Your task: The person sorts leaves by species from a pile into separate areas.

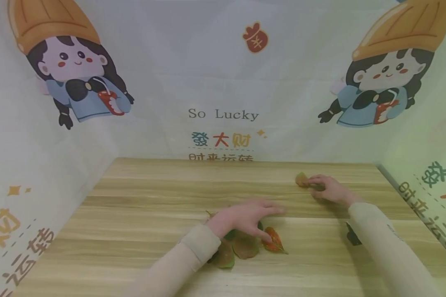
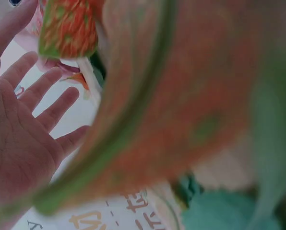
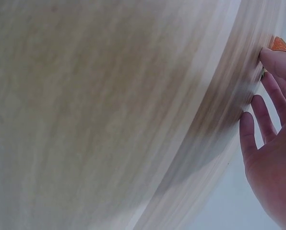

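In the head view my left hand (image 1: 243,218) spreads over a cluster of leaves, its thumb close to a red-orange leaf (image 1: 274,240). Brownish leaves with green edges (image 1: 245,245) show below the palm, partly hidden by the hand and sleeve. The left wrist view has the open palm (image 2: 23,120) beside a large, blurred orange leaf (image 2: 181,105) with a green midrib. Farther back on the right, my right hand (image 1: 330,189) pinches a small brown-green leaf (image 1: 302,180) near its stem end. Only an orange corner of that leaf (image 3: 280,45) shows by the fingertips in the right wrist view.
The wood-grain table (image 1: 152,198) ends at a printed cloth backdrop (image 1: 163,90) behind and on both sides. A small black object (image 1: 352,234) shows by the right sleeve. Teal leaves (image 2: 224,211) appear low in the left wrist view.
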Demonstrator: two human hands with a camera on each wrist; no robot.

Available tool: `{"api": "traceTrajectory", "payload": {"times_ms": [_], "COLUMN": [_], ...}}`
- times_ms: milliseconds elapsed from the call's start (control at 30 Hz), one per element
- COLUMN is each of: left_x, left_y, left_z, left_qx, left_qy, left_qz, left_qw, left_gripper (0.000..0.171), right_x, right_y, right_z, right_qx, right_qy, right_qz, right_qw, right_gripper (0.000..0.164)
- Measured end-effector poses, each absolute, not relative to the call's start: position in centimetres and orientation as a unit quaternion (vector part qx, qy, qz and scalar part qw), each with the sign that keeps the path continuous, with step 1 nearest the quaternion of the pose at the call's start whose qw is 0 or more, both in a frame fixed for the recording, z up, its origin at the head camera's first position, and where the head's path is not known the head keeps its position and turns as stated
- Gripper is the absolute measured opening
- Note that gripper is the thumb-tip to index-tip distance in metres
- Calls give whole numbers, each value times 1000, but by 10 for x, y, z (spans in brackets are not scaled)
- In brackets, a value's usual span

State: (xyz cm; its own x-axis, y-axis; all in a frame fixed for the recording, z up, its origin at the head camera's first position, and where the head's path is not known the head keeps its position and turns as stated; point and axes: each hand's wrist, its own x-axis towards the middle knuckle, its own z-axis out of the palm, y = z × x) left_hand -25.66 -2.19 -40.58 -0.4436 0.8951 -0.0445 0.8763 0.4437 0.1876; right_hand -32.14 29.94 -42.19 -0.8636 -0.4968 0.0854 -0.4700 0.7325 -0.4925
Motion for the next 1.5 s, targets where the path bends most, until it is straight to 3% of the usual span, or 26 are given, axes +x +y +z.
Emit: {"api": "traceTrajectory", "payload": {"times_ms": [233,467,633,833,1267,1500], "left_x": [-252,-253,-257,-263,-279,-295], "left_y": [-15,-10,-8,-8,-16,-19], "left_z": [-406,-405,-402,-395,-384,-384], "left_qx": [513,544,547,534,493,464], "left_qy": [848,831,822,820,830,860], "left_qz": [80,64,99,137,200,185], "left_qw": [107,99,126,156,167,108], "left_gripper": [66,36,22,16,16,6], "right_x": [-321,-320,-319,-319,-320,-321], "right_y": [299,299,299,300,300,300], "right_z": [-420,-419,-417,-414,-414,-418], "right_qx": [-256,-251,-249,-242,-257,-249], "right_qy": [932,933,933,935,930,933], "right_qz": [-257,-257,-258,-256,-259,-253], "right_qw": [28,34,41,46,52,50], "right_gripper": [43,45,45,45,46,45]}}
